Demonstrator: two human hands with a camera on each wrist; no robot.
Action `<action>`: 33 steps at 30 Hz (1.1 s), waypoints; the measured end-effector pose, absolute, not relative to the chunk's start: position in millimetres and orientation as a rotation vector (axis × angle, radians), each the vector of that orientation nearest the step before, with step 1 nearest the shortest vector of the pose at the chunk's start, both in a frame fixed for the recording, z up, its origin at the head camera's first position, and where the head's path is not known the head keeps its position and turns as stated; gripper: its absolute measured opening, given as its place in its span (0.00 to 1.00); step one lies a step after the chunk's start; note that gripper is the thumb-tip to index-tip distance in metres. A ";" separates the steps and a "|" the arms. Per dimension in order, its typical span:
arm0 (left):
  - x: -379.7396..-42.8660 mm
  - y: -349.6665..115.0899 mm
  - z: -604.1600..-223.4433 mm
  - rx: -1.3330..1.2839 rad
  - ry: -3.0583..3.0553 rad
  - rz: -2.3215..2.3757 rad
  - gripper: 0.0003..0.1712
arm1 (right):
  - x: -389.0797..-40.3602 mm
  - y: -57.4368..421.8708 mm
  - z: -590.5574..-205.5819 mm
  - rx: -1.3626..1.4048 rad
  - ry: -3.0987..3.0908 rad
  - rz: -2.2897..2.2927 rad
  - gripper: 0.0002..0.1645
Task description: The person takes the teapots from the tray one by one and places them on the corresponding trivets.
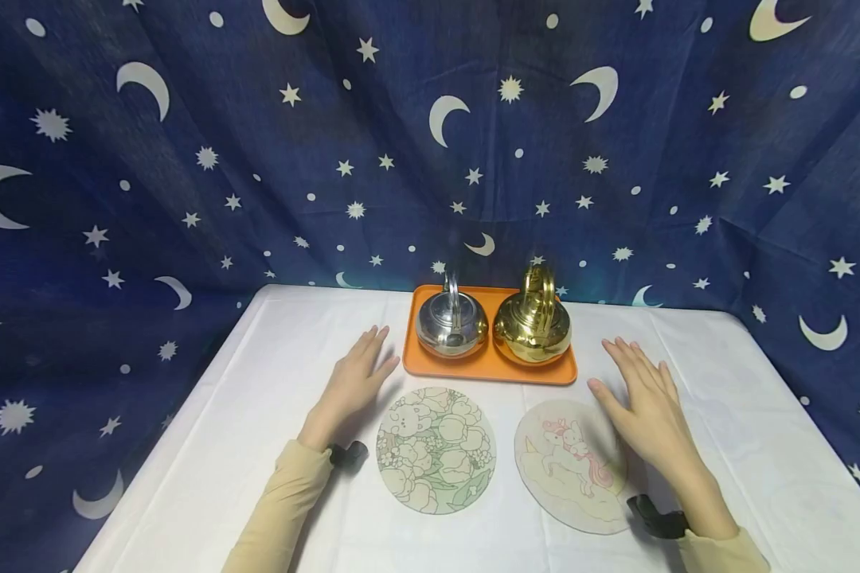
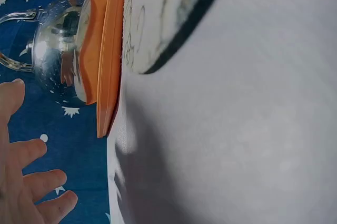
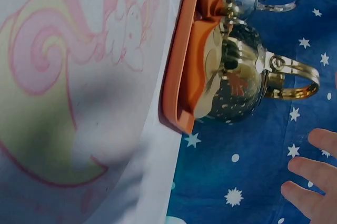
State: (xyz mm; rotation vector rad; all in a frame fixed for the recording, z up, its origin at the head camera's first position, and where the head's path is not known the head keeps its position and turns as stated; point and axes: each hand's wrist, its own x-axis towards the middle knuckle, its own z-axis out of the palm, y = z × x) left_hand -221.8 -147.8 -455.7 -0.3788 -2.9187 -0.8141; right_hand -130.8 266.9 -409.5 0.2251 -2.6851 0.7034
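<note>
A silver teapot (image 1: pixel 450 325) and a gold teapot (image 1: pixel 533 330) stand side by side on an orange tray (image 1: pixel 487 371) at the back of the table, their handles upright. My left hand (image 1: pixel 351 383) hovers just left of the tray, fingers extended, holding nothing; in the left wrist view its fingertips (image 2: pixel 37 150) are apart from the silver teapot (image 2: pixel 60 50). Over on the right, my right hand (image 1: pixel 648 410) is held above the edge of a round mat with a pink unicorn (image 1: pixel 569 469), its fingers straight. The right wrist view shows those fingers (image 3: pixel 310 168) apart from the gold teapot (image 3: pixel 239 76).
A round mat with green flower drawings (image 1: pixel 435 450) lies in front of the tray, left of the unicorn mat. White cloth (image 1: pixel 258 414) covers the table. Behind it hangs a dark blue curtain (image 1: pixel 401 119) with moons and stars.
</note>
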 end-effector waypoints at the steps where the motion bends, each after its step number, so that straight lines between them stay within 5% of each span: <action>1: -222.5 -147.5 -456.2 -0.376 -2.923 -0.821 0.38 | -130.8 265.6 -409.1 0.230 -2.676 0.706 0.37; 33: -235.8 -137.8 -465.7 -0.497 -2.931 -1.071 0.36 | -133.9 240.6 -393.1 0.324 -2.618 0.764 0.32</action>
